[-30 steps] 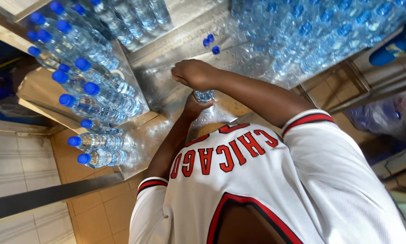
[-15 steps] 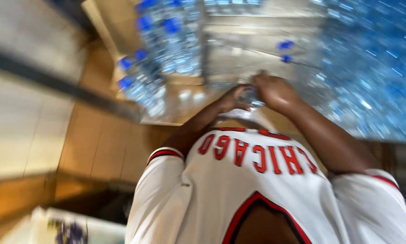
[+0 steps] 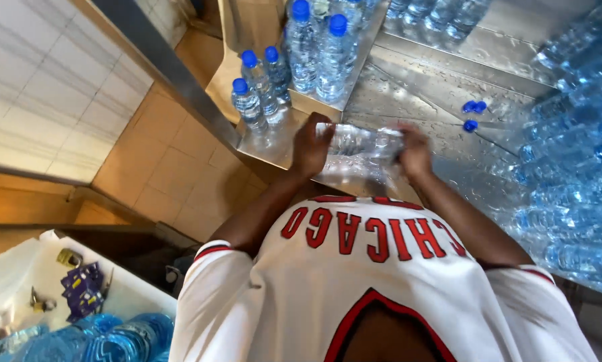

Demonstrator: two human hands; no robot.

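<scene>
Clear plastic bottle (image 3: pixel 361 142) turned from upright to lying level, gripped at both ends: left hand (image 3: pixel 312 146) closed around one end, right hand (image 3: pixel 413 151) around the other. Held over wet metal table (image 3: pixel 421 87), near three loose blue caps (image 3: pixel 473 112).

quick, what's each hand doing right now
Left hand: closed around one end of a clear plastic bottle lying sideways.
Right hand: closed around the other end of the same bottle.
</scene>
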